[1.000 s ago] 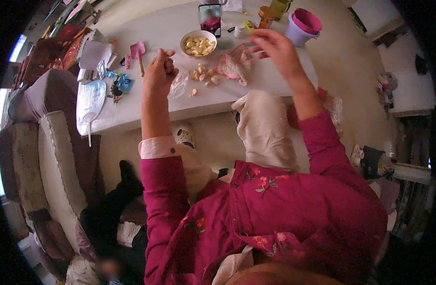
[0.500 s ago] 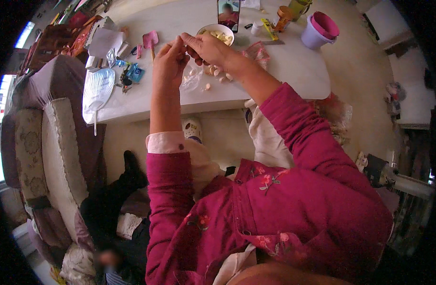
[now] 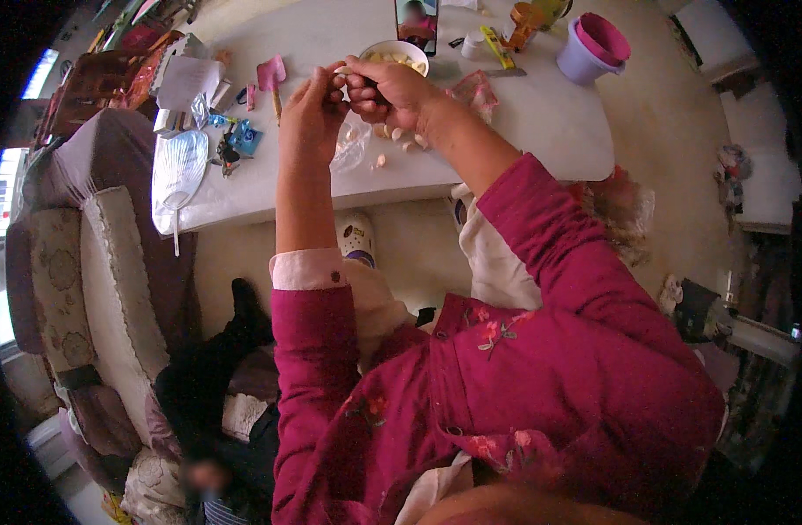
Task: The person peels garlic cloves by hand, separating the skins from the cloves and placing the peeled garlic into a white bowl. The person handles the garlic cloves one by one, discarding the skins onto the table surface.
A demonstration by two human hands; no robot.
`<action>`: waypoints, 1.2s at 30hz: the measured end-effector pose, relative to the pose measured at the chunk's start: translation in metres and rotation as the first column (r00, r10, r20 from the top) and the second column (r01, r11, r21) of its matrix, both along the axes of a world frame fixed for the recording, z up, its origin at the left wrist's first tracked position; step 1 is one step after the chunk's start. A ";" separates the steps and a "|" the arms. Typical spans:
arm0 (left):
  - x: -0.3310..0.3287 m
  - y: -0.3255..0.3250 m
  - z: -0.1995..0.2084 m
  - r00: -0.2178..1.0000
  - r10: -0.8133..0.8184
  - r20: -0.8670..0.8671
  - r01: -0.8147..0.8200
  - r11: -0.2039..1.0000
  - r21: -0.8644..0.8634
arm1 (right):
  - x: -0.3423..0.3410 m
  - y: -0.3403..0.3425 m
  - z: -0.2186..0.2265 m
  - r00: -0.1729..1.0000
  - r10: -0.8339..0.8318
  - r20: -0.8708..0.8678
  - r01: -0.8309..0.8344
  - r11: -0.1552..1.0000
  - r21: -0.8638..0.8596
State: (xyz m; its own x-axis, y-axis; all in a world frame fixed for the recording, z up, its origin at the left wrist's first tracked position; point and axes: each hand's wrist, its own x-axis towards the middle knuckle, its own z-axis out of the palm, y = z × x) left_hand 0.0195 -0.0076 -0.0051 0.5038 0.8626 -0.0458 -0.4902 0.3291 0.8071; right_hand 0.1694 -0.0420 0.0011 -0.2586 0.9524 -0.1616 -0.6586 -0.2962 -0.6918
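Over the table, in front of a white bowl (image 3: 425,64), my two hands meet. Pale cloves, apparently peeled garlic, lie in the bowl. Between my fingertips is a small whitish garlic clove (image 3: 342,70). My left hand (image 3: 312,114) pinches it from one side, and my right hand (image 3: 394,92) has its fingers curled in at the other. Whether a bit of skin is between the fingers is too small to tell. Below my right hand, several loose garlic cloves (image 3: 381,161) lie on the table beside a clear plastic bag (image 3: 352,150).
A phone (image 3: 417,26) stands upright behind the bowl. Rightward are a yellow-handled tool (image 3: 497,48), a white jar (image 3: 473,44) and nested pink and lilac buckets (image 3: 585,61). Leftward lie a pink scoop (image 3: 271,73) and a hand fan (image 3: 181,168). Someone in black (image 3: 209,376) is at lower left.
My right-hand fingers have curled in more, and the whitish clove now shows between my fingertips. Both hands stay over the same spot near the bowl.
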 end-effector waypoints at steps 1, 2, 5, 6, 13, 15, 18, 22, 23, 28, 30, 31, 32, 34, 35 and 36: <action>-0.002 0.000 -0.001 0.999 -0.012 -0.030 0.014 0.999 0.048 | 0.000 0.000 0.000 0.999 0.006 -0.041 -0.008 0.999 -0.035; 0.003 -0.007 0.006 0.999 0.006 -0.053 -0.004 0.999 0.050 | 0.002 -0.001 0.000 0.997 0.006 -0.082 -0.012 0.997 -0.070; 0.011 -0.024 0.022 0.990 0.098 -0.106 -0.088 0.991 0.100 | 0.001 -0.004 0.002 0.985 0.042 -0.169 -0.064 0.990 -0.128; 0.010 -0.023 0.019 0.969 0.172 -0.176 -0.140 0.974 0.178 | -0.001 -0.005 0.003 0.980 0.059 -0.192 -0.087 0.986 -0.140; 0.005 -0.021 0.008 0.904 0.349 -0.248 -0.287 0.924 0.252 | -0.022 -0.015 0.008 0.887 -0.193 0.420 0.166 0.981 0.100; 0.007 -0.021 0.007 0.922 0.319 -0.217 -0.285 0.942 0.177 | -0.021 -0.011 -0.003 0.728 -0.330 0.600 0.184 0.938 0.293; 0.013 -0.025 0.007 0.899 0.377 -0.222 -0.331 0.918 0.217 | -0.022 -0.006 -0.008 0.593 -0.441 0.674 0.206 0.892 0.403; 0.023 -0.034 0.007 0.850 0.496 -0.178 -0.448 0.859 0.249 | -0.028 -0.008 -0.009 0.512 -0.541 0.667 0.255 0.838 0.483; 0.023 -0.037 0.007 0.842 0.503 -0.196 -0.458 0.858 0.234 | -0.030 -0.007 -0.010 0.484 -0.557 0.675 0.262 0.828 0.495; 0.021 -0.029 -0.005 0.868 0.482 -0.119 -0.452 0.866 0.215 | -0.031 -0.007 -0.011 0.649 -0.433 0.626 0.289 0.901 0.324; 0.023 -0.029 -0.003 0.870 0.485 -0.089 -0.463 0.866 0.191 | -0.034 -0.013 -0.004 0.791 -0.354 0.499 0.293 0.935 0.199; 0.023 -0.030 -0.003 0.872 0.485 -0.072 -0.468 0.867 0.169 | -0.034 -0.017 0.000 0.831 -0.326 0.450 0.284 0.945 0.162; 0.024 -0.030 -0.002 0.873 0.485 -0.053 -0.473 0.868 0.151 | -0.034 -0.019 0.005 0.867 -0.300 0.397 0.272 0.954 0.127; 0.019 -0.025 -0.007 0.906 0.421 -0.037 -0.416 0.904 0.102 | -0.029 -0.014 -0.004 0.943 -0.202 0.265 0.182 0.978 0.100; 0.018 -0.023 -0.008 0.922 0.387 -0.028 -0.384 0.920 0.076 | -0.027 -0.012 -0.006 0.969 -0.151 0.196 0.136 0.987 0.090; 0.018 -0.021 -0.008 0.924 0.381 -0.020 -0.379 0.923 0.075 | -0.025 -0.011 -0.008 0.972 -0.145 0.187 0.132 0.988 0.080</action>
State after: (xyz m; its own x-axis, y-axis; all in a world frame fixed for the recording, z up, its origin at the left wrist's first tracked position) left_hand 0.0374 -0.0290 -0.0134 0.1369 0.9905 0.0089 -0.5396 0.0670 0.8392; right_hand 0.1446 -0.0525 -0.0069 -0.0940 0.9870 -0.1302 -0.5431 -0.1604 -0.8242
